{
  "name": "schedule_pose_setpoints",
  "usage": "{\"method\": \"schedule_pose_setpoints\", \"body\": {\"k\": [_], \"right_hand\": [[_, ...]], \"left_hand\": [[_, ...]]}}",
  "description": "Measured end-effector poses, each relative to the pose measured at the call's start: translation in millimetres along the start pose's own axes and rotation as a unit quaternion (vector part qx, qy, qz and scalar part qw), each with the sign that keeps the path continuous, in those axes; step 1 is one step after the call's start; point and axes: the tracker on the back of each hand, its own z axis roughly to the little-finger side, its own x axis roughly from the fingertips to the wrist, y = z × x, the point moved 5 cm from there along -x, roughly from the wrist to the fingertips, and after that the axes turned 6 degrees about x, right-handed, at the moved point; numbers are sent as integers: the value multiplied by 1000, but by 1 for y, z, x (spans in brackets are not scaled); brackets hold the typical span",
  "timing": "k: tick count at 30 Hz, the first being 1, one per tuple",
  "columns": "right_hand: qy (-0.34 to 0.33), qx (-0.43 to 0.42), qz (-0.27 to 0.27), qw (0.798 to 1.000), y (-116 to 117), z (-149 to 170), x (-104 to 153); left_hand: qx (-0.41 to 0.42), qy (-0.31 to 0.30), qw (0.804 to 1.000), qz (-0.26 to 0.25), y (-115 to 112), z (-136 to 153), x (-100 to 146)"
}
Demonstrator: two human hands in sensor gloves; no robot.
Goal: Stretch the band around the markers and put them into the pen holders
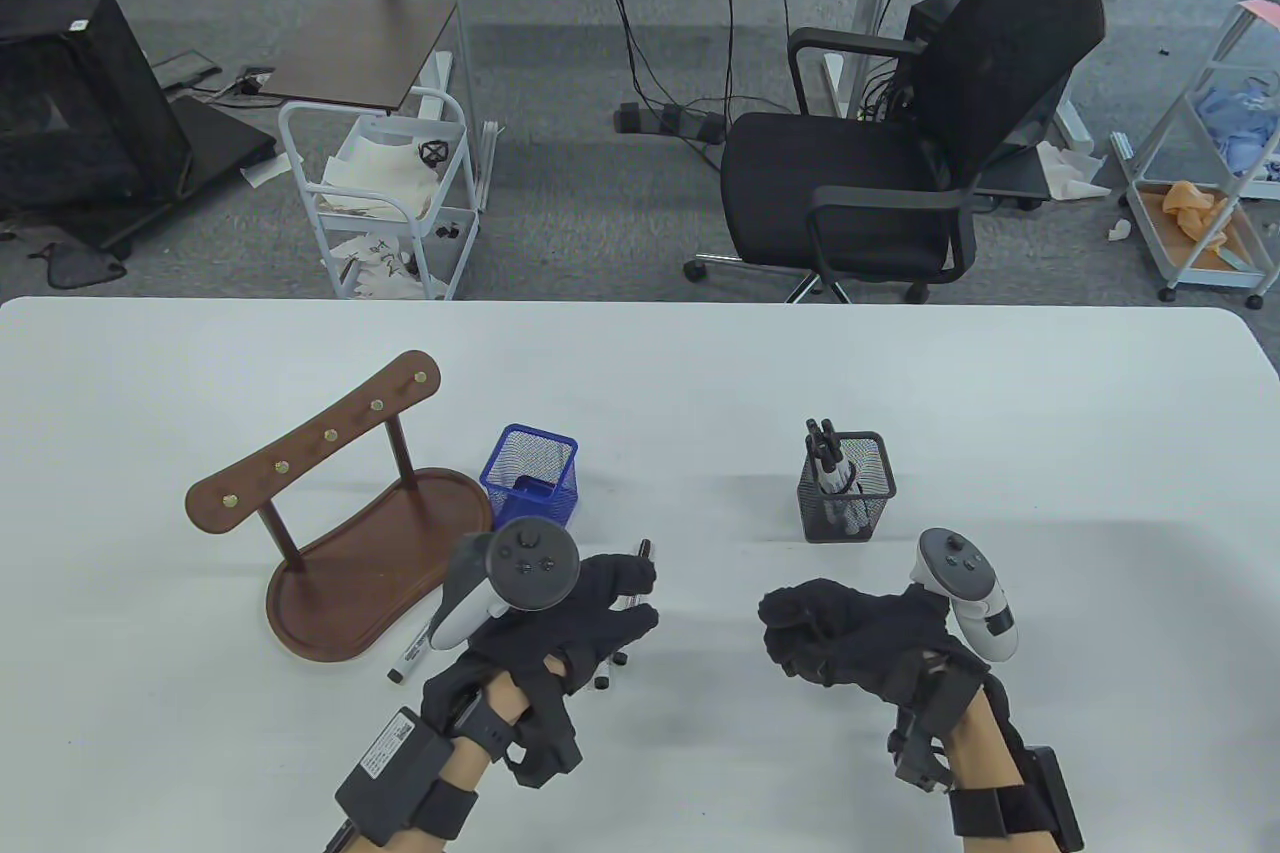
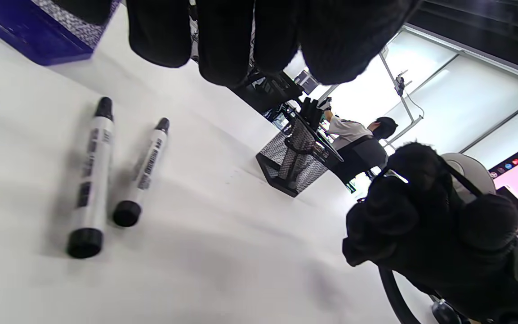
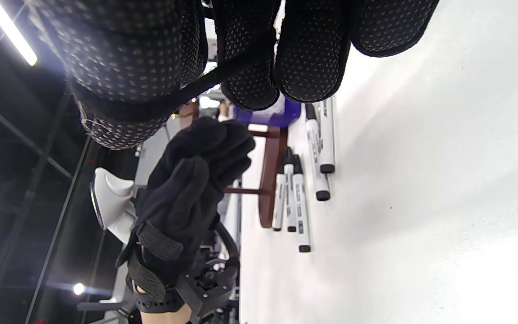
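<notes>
Both gloved hands hovered low in frame: left hand (image 1: 570, 613) fingers relaxed above loose markers (image 3: 317, 153); right hand (image 1: 850, 633) curled, empty. Bundled markers (image 1: 828, 463) stood in the black mesh holder (image 1: 848, 503), centre-right.

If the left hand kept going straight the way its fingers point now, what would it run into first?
The left hand points up and right across the table, fingers above the loose markers. Beyond its fingertips the line looks free, probably passing between the blue holder and the black holder; depth is unclear.
</notes>
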Motion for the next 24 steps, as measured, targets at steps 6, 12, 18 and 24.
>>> {"method": "schedule_pose_setpoints", "body": {"k": [6, 12, 18, 24], "right_hand": [[5, 6, 0, 1000, -1, 1, 0], [7, 9, 3, 1000, -2, 2, 1], [8, 12, 4, 1000, -3, 3, 1], [11, 16, 2, 1000, -2, 4, 1]], "left_hand": [[-21, 45, 998, -31, 25, 29, 15], [-56, 109, 992, -45, 41, 58, 25], [-96, 162, 981, -57, 48, 77, 31], [-165, 206, 962, -71, 50, 86, 36]]}}
